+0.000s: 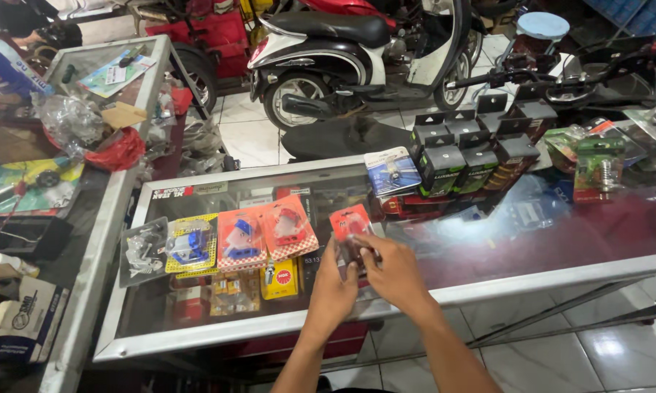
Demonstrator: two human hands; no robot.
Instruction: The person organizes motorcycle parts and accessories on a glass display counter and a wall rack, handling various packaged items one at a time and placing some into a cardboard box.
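Note:
Both my hands meet over the glass counter [488, 255] near its front edge. My left hand [333, 291] and my right hand [392, 269] together grip a small blister pack [350, 224] with a red card top, held just above the glass. To its left a row of blister packs lies flat on the glass: a red-carded one [289, 227], another red one with a blue part [240, 239], a yellow-carded one with a blue part [191, 246] and a clear pack of metal parts [144, 251].
Several black boxes [473, 149] and a blue-carded pack [392, 172] stand at the counter's back edge; green packs [597, 164] lie at the right. A second glass case [117, 73] with bags is on the left. A scooter [357, 58] is parked behind the counter.

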